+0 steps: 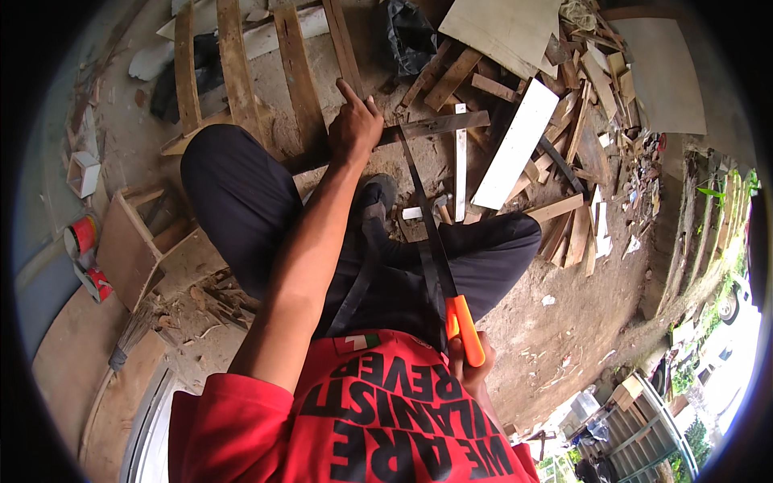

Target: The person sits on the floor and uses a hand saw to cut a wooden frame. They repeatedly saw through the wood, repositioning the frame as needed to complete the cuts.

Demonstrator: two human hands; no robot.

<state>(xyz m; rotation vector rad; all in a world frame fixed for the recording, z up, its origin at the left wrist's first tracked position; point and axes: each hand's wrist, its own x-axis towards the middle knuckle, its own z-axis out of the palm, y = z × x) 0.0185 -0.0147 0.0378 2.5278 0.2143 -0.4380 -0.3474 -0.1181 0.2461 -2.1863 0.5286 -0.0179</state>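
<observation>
My right hand [477, 366] is closed round the orange handle [465, 330] of a handsaw, low in front of my red shirt. The long dark saw blade [427, 213] runs away from me, and its far end meets a narrow, dark wooden plank [443, 125]. My left hand [357, 125] bears down on that plank, left of the blade. Its index finger stretches forward while the other fingers are bent, partly hidden, over the wood. The plank lies across a slatted wooden pallet [294, 76] and sticks out to the right. My shoe [378, 193] is just below it.
Scrap boards [592, 105] are heaped at the right, with a white board [515, 145] and a thin white strip [460, 161] nearer. A hammer [440, 205] lies by my foot. Left are a wooden box [133, 249] and a red can [80, 235]. A black plastic bag [408, 36] lies far ahead.
</observation>
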